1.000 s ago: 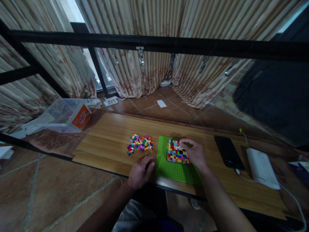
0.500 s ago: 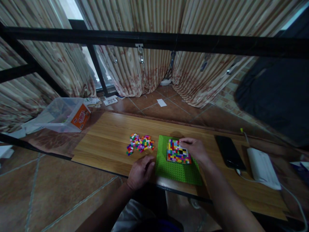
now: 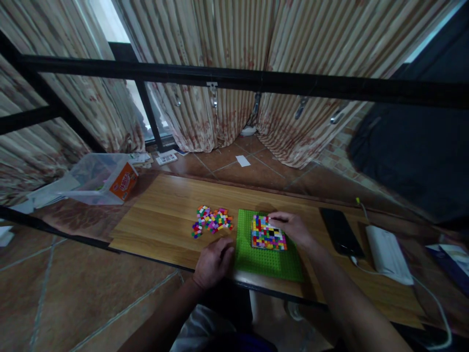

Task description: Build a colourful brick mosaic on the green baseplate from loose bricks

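My right hand (image 3: pixel 292 228) reaches over a multicoloured layer of small toy bricks (image 3: pixel 263 238), its thumb and fingers pinched together at the far edge. What lies between those fingertips is too small to make out. The layer sits on a green studded baseplate (image 3: pixel 252 262), with a dark gap near its middle. Beside the plate, my left hand (image 3: pixel 214 262) rests at the near table edge with its fingers curled under, so anything inside is hidden. Just beyond it lies a loose pile of coloured bricks (image 3: pixel 212 220).
The wooden table (image 3: pixel 154 215) also bears a black phone (image 3: pixel 340 232) on a cable and a white box-shaped device (image 3: pixel 388 254) at right. A clear plastic bin (image 3: pixel 95 188) with an orange label stands past the left end. A black metal bar (image 3: pixel 234 76) crosses before the curtains.
The camera view has shifted slightly, moving the scene a little down and left. My right fingertips stay at the brick layer's far edge; my left hand has hardly moved.
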A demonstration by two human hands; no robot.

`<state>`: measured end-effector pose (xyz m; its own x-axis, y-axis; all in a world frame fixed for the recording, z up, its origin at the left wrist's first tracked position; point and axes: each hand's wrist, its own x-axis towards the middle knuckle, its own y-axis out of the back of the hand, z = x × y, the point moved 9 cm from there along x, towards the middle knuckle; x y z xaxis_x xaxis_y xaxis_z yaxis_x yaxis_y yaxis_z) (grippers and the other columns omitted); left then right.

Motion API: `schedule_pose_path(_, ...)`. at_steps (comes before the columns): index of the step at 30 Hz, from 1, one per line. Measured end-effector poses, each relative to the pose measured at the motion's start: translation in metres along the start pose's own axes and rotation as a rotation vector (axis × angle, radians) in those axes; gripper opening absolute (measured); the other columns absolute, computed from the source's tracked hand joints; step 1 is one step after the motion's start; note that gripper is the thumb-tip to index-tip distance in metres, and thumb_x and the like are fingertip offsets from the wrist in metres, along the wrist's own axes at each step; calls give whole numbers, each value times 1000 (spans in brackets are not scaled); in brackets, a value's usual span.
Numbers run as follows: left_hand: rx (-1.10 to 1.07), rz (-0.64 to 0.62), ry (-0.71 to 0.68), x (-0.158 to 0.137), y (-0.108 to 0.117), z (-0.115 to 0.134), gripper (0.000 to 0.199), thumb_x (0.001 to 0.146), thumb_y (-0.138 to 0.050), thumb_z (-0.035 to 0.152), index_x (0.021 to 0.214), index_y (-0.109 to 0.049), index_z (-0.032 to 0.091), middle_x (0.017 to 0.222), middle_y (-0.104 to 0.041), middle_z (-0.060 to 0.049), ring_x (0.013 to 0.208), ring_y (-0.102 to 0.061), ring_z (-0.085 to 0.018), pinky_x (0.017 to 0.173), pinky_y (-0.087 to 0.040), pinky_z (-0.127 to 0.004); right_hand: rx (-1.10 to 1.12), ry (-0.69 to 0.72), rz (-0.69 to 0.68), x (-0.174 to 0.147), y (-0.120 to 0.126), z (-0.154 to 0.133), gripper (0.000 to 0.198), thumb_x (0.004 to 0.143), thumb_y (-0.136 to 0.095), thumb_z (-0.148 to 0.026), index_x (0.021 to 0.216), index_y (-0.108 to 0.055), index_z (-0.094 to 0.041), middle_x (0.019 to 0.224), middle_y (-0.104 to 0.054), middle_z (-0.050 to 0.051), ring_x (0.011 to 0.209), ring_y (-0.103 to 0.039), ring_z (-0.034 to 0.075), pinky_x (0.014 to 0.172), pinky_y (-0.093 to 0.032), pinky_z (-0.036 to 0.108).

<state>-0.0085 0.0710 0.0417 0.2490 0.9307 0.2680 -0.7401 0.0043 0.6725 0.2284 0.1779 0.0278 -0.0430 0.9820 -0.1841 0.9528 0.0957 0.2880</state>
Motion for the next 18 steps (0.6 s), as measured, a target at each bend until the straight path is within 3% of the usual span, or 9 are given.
schedule_pose_path(5, 0, -15, 3, 0, -1, 1, 19, 93, -42, 28, 106, -55, 21, 96, -68, -6, 89, -65, -19, 80, -51, -30, 202, 45, 121, -1, 14, 1, 44, 66, -72, -52, 97, -71, -21, 99, -74, 7, 93, -67, 22, 86, -50, 37)
schedule_pose_path(10, -10, -44, 14, 0, -1, 3, 19, 92, -44, 28, 107, -55, 21, 90, -66, -5, 84, -64, -18, 77, -51, -30, -117, 247, 186, 0, 6, -41, 34, 76, -62, -50, 88, -73, -20, 96, -74, 9, 94, -67, 24, 89, -48, 39)
schedule_pose_path(12, -2, -65, -1, 0, -3, 6, 21, 90, -48, 28, 108, -55, 21, 88, -65, -4, 83, -64, -18, 76, -51, -30, -264, 335, 146, 2, -16, -62, 29, 82, -57, -44, 91, -73, -21, 98, -74, 7, 94, -66, 23, 88, -48, 37)
schedule_pose_path(15, 15, -91, -41, 0, -6, 11, 29, 83, -58, 30, 110, -56, 20, 90, -65, -6, 84, -63, -20, 77, -51, -31, -479, 440, -11, 7, -69, -88, 24, 84, -53, -31, 94, -72, -23, 99, -73, 6, 92, -67, 20, 86, -47, 33)
schedule_pose_path(18, 58, -119, -92, 0, -11, 14, 38, 77, -66, 36, 109, -58, 18, 93, -65, -8, 87, -63, -23, 77, -50, -34, -693, 456, -138, 18, -122, -95, 21, 83, -55, -24, 95, -73, -23, 98, -73, 6, 92, -66, 21, 84, -46, 31)
